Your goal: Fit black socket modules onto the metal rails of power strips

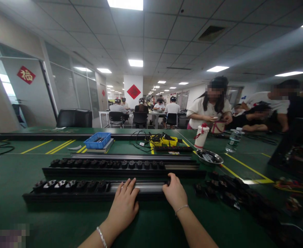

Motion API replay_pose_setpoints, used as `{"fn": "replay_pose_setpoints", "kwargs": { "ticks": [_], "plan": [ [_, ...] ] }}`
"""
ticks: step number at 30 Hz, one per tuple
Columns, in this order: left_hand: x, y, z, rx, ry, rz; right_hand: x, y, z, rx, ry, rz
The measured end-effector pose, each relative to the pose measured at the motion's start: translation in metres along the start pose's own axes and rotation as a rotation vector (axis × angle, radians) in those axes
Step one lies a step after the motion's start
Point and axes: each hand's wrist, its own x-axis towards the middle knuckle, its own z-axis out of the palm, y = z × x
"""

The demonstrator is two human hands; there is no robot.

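A long black rail (89, 197) lies crosswise on the green table in front of me, its left part filled with a row of black socket modules (81, 186), a few showing white faces. Its silvery channel (150, 187) is bare to the right of that row. My left hand (124, 201) rests over the middle of the rail with fingers stretched out. At the rail's right end, my right hand (176, 194) closes its thumb and fingers around a small black socket module (169, 180), mostly hidden. Behind lies a second rail (102, 172) with a longer row of modules.
Loose black modules (226, 189) are heaped on the right. Beyond the rails are a metal bowl (209, 156), a white cup (201, 137), a water bottle (234, 140), a blue bin (97, 140) and a yellow tray (170, 141). A person (209, 106) stands across the table.
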Motion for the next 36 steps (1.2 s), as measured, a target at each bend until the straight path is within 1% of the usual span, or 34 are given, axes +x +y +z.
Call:
{"fn": "replay_pose_setpoints", "kwargs": {
  "ticks": [14,22,28,36],
  "plan": [
    [-0.001,0.000,0.003,-0.010,0.011,0.008,0.002,0.001,-0.003,0.024,0.002,0.014],
    [-0.001,0.002,0.001,-0.020,0.010,0.002,0.008,0.009,-0.003,0.046,0.026,0.001],
    [-0.001,0.000,0.003,-0.025,0.008,0.003,0.014,0.016,-0.006,0.082,0.003,0.024],
    [-0.002,0.000,0.004,-0.019,0.029,0.012,0.014,0.015,-0.010,0.084,-0.019,0.036]
  ]
}}
